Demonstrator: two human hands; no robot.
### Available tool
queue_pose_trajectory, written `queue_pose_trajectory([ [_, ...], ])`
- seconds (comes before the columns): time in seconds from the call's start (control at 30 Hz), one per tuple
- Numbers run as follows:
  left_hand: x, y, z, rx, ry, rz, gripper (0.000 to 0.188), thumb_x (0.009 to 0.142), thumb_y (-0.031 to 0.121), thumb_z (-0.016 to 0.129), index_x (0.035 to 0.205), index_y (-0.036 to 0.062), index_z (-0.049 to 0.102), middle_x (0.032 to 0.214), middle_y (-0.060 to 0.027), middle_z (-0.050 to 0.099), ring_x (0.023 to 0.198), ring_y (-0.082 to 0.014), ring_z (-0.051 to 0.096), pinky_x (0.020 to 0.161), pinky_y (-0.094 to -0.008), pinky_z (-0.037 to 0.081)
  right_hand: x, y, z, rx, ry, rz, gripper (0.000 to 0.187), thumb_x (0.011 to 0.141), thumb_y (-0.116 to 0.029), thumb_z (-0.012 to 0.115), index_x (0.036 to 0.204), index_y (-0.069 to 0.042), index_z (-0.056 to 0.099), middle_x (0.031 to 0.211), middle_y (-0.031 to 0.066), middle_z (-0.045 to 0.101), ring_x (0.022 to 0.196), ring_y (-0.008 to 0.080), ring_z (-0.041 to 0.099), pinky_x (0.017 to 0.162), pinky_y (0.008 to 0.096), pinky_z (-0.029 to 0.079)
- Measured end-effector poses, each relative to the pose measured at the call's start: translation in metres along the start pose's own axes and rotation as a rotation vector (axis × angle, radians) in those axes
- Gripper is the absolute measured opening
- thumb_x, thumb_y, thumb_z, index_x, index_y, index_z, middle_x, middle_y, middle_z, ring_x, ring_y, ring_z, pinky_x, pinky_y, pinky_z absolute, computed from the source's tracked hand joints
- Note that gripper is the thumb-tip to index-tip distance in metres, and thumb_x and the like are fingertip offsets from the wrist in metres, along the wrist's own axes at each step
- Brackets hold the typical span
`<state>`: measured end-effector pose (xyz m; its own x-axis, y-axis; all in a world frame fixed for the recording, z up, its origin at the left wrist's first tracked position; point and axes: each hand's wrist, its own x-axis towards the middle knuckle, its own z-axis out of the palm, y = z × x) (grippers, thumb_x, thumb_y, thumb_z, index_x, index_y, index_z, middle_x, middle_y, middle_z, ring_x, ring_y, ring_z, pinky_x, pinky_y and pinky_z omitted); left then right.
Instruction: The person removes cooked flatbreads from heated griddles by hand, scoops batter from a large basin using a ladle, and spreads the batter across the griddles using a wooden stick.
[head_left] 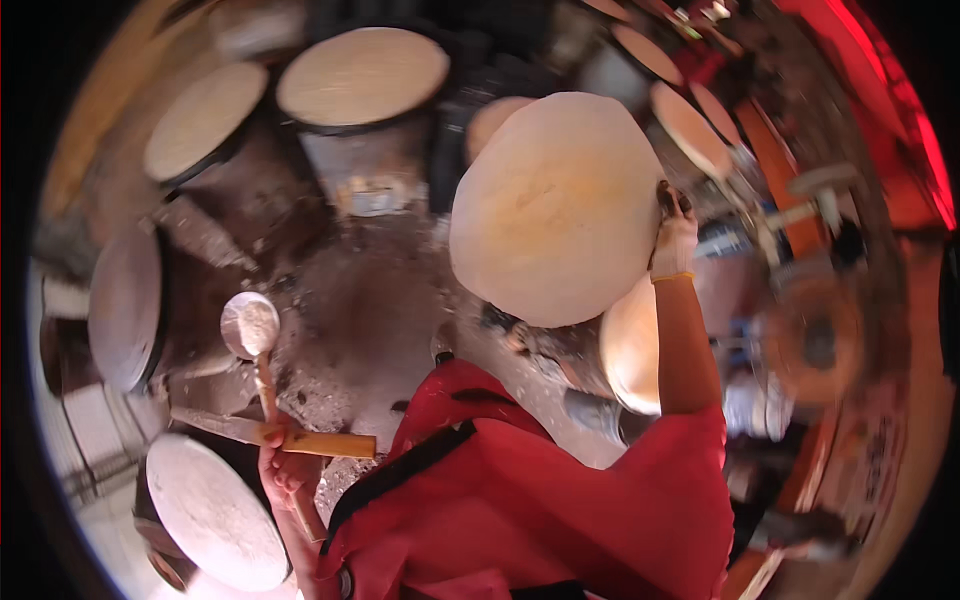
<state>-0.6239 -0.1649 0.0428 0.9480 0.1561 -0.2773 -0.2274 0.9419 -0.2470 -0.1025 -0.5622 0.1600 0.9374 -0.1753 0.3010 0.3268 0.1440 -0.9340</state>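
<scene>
My left hand (pixel 285 472) is closed round a long-handled round ladle (pixel 250 326) with whitish material in its bowl. The same hand also grips a knife-like tool (pixel 330 444) with a flat blade and a yellowish wooden handle, lying across the ladle's handle. At arm's length my right hand (pixel 676 232), in a pale glove with a yellow cuff and bare fingertips, grips the right edge of a large pale round disc (pixel 555 210). The disc is held up in front of me, tan at its middle. Its underside and any fingers behind it are hidden.
Wide drum-shaped vessels with pale tops (pixel 365 75) stand at the back left. Grey-white round tops (pixel 215 512) line the left side. A pale round top (pixel 632 345) lies partly behind my right arm. Debris litters the brown floor (pixel 365 310). Blurred equipment crowds the right.
</scene>
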Motion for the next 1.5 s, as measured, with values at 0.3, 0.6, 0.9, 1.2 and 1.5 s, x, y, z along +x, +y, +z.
queue_pose_trajectory([
  [0.3,-0.145,-0.113,0.019,0.109,-0.072,-0.352,0.04,0.105,0.015,0.041,0.137,-0.0088,0.044,0.067,-0.0011,0.041,0.045,-0.0092,0.038,0.037,-0.0253,0.032,-0.217,-0.212,-0.454,-0.218,0.514,0.21,0.032,0.092,-0.027,0.071,0.115,-0.006,0.068,0.1,0.0053,0.07,0.086,0.0191,0.066,0.075,0.0334,0.055],
  [0.6,-0.062,-0.39,0.082,0.177,0.034,-0.4,0.04,0.104,0.014,0.042,0.135,-0.0104,0.046,0.061,0.0,0.04,0.042,-0.0097,0.037,0.038,-0.0268,0.035,-0.142,-0.078,-0.677,-0.788,0.402,0.788,0.025,0.085,-0.024,0.078,0.102,-0.006,0.073,0.084,0.0042,0.072,0.07,0.0162,0.06,0.065,0.0332,0.049],
  [0.9,-0.072,-0.489,0.077,0.203,0.025,-0.329,0.038,0.102,0.014,0.045,0.132,-0.0087,0.053,0.055,0.0034,0.04,0.04,-0.0072,0.044,0.035,-0.0248,0.039,-0.081,-0.131,-0.652,-1.474,0.124,0.384,0.048,0.091,-0.042,0.065,0.128,-0.014,0.058,0.13,0.0158,0.058,0.119,0.0367,0.057,0.097,0.0453,0.049],
  [1.2,-0.148,-0.451,0.055,0.148,0.029,-0.116,0.032,0.104,0.016,0.041,0.126,-0.0024,0.055,0.058,0.0033,0.042,0.041,-0.0092,0.045,0.04,-0.0285,0.043,-0.052,-0.099,-0.297,-0.484,-0.481,-0.297,0.044,0.085,-0.023,0.07,0.126,-0.011,0.061,0.127,0.015,0.058,0.114,0.0337,0.057,0.094,0.0447,0.049],
  [1.5,-0.216,-0.436,0.029,0.082,-0.008,0.149,0.015,0.105,0.018,0.041,0.104,0.0039,0.048,0.053,0.0041,0.038,0.042,-0.0093,0.043,0.041,-0.027,0.041,-0.047,-0.096,-0.078,-1.191,-0.871,-1.035,0.028,0.096,-0.03,0.048,0.111,-0.013,0.063,0.122,0.0099,0.055,0.117,0.0331,0.051,0.1,0.0554,0.041],
])
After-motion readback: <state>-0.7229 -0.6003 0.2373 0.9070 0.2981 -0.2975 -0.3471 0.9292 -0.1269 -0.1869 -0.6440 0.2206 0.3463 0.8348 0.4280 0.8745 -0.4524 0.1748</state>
